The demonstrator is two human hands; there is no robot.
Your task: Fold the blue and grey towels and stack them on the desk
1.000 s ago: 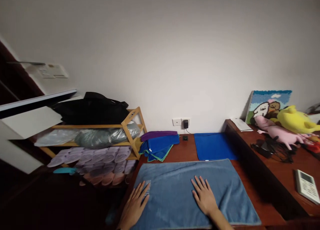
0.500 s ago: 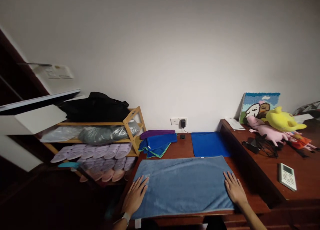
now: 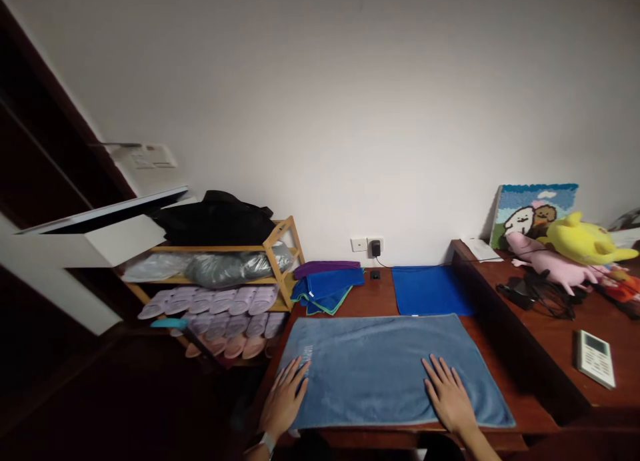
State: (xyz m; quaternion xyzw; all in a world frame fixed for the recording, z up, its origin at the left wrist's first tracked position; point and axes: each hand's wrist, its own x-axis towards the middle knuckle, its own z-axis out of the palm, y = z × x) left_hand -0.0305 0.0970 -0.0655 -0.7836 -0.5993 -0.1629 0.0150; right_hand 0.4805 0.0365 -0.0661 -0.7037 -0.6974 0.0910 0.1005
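Note:
A grey-blue towel [image 3: 367,367] lies spread out on the brown wooden table [image 3: 380,291], with pale lettering near its left edge. On its left side my left hand [image 3: 286,394] rests flat, fingers spread and partly on the lettering. My right hand [image 3: 450,394] lies flat on the right part of the cloth, some way in from the right edge, fingers apart. Slight wrinkles show near the right hand. Behind the towel are a flat bright blue cloth [image 3: 433,291] and a loose pile of blue cloths [image 3: 327,289] beside a folded purple cloth [image 3: 325,267].
A wooden rack [image 3: 285,274] with slippers [image 3: 220,301] and a black bag [image 3: 215,221] stands left. On the raised surface at right lie plush toys [image 3: 585,241], a black cable [image 3: 555,304] and a white remote-like device [image 3: 595,357]. A plug [image 3: 375,248] sits in the wall socket.
My right hand has moved left across the towel, away from its right edge. The towel's front right corner now shows spread out. My view has turned slightly left; my left hand stays on the lettering.

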